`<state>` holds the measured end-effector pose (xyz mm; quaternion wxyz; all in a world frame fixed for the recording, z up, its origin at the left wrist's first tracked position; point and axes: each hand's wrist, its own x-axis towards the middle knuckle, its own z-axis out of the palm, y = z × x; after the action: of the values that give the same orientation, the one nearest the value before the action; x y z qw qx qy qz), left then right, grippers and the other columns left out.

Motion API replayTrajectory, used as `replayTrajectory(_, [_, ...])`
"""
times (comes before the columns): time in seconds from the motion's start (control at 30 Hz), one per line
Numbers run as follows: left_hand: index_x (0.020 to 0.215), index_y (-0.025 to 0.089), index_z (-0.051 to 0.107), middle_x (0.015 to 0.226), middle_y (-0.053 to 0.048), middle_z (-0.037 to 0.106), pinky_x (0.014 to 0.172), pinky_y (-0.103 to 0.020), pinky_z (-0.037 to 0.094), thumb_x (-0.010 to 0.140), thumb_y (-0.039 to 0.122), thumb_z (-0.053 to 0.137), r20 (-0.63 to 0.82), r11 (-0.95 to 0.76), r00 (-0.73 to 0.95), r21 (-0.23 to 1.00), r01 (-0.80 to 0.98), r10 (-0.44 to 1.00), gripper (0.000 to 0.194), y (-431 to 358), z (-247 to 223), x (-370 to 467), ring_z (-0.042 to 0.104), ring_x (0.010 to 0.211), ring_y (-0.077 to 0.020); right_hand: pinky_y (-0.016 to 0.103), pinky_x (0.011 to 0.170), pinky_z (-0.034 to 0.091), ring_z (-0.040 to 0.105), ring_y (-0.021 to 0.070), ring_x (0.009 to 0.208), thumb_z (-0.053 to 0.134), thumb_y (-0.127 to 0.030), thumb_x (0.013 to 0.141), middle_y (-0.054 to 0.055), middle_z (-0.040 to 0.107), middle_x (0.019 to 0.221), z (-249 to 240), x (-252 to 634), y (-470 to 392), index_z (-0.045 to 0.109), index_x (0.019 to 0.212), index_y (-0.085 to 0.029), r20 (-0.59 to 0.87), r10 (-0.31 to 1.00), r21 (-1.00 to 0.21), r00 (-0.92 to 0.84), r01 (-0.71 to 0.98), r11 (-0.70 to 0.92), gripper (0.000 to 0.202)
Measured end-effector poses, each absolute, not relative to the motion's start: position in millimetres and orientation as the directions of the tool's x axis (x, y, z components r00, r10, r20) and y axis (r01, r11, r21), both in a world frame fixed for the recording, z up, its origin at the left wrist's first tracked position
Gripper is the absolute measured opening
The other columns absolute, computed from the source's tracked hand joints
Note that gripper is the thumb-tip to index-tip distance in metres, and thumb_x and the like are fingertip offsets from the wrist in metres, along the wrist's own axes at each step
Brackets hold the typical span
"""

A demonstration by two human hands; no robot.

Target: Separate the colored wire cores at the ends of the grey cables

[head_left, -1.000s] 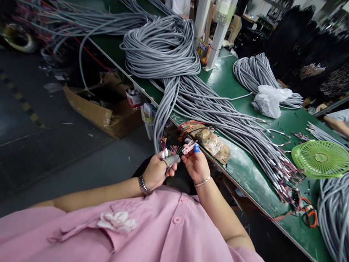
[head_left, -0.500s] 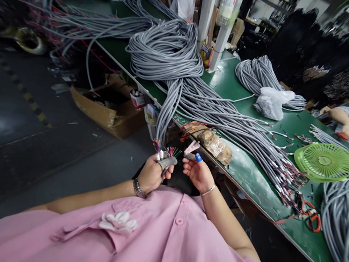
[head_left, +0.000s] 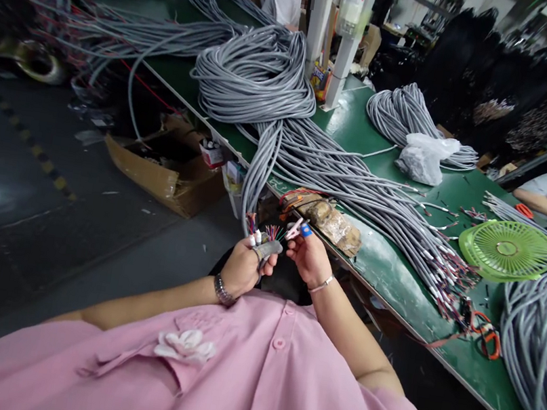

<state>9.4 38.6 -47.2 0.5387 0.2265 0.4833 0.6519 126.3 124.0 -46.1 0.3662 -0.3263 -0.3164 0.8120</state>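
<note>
In the head view, lettering on the yellow packet (head_left: 319, 80) beside the post (head_left: 339, 71) is too small to read. The left hand (head_left: 239, 272) has its grip closed on coloured wires (head_left: 274, 232), near grey cables (head_left: 256, 185) that hang over the edge of the bench (head_left: 382, 269). The right hand's (head_left: 311, 258) grip pinches a small pink clip (head_left: 293, 228) just beside them. Dark floor (head_left: 140, 274) stretches leftward from the hands.

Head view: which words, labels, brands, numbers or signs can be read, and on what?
No text can be read for certain.
Yellow packet between the posts: lettering, too blurred.
Pouch on a post: label, too small.
Green table: pale marks near its front edge, illegible.
</note>
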Motion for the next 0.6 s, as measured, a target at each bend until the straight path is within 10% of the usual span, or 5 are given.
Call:
replayTrajectory(0.33, [0.069,0.015,0.059,0.050,0.003,0.056,0.034,-0.019,0.030,0.069,0.031,0.070,-0.247,0.072,-0.319,0.878,-0.473,0.915,0.019,42,-48,11,0.048,0.037,-0.0074,0.020,0.051,0.043,0.050,0.0088,0.057,0.059,-0.057,0.081,0.002,0.061,0.073,-58,124,122,0.065,0.083,-0.016,-0.177,0.904,-0.833,-0.388,-0.430,-0.348,0.041])
replayTrajectory(0.6, [0.071,0.015,0.059,0.053,0.002,0.059,0.034,-0.019,0.029,0.069,0.032,0.071,-0.242,0.070,-0.323,0.883,-0.463,0.915,0.020,41,-57,10,0.049,0.037,-0.0073,0.020,0.054,0.043,0.051,0.0084,0.060,0.064,-0.052,0.080,0.001,0.064,0.077,-60,114,131,0.065,0.086,-0.018,-0.305,0.816,-0.659,-0.490,-0.510,-0.553,0.035])
